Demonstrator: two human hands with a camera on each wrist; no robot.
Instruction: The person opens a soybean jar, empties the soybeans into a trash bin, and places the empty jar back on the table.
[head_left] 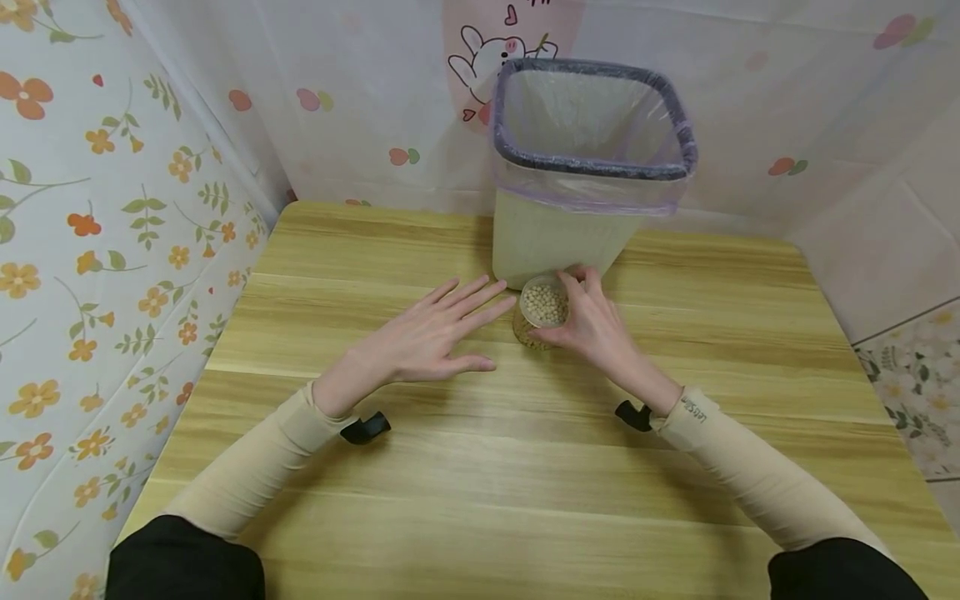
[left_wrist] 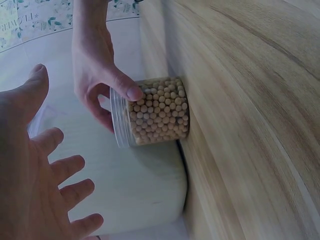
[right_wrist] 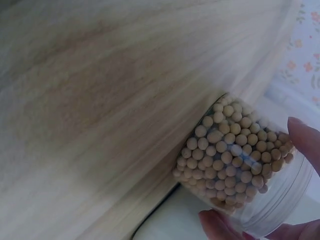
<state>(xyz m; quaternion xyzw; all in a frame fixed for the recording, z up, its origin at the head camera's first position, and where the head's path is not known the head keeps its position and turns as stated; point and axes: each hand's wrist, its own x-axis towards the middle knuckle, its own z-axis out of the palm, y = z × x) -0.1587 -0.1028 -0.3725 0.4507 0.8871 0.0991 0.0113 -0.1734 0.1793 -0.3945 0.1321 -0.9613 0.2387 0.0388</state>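
A clear plastic jar [head_left: 545, 304] full of small round tan balls [left_wrist: 159, 111] stands upright on the wooden table. My right hand [head_left: 596, 329] grips it near its clear top, with the thumb on the near side and fingers round the far side. In the right wrist view the fingertips [right_wrist: 306, 140] lie against the clear upper wall of the jar. Whether a lid covers the top is hard to tell. My left hand [head_left: 431, 333] is held palm down to the left of the jar, fingers straight and spread, holding nothing; its fingertips are close to the jar but apart from it.
Directly behind the jar stands a tall cream bin [head_left: 562, 237] with a dark rim and a clear liner folded over it. A printed curtain [head_left: 360, 108] hangs behind the table [head_left: 465, 483], and a floral one [head_left: 127, 275] hangs along the left.
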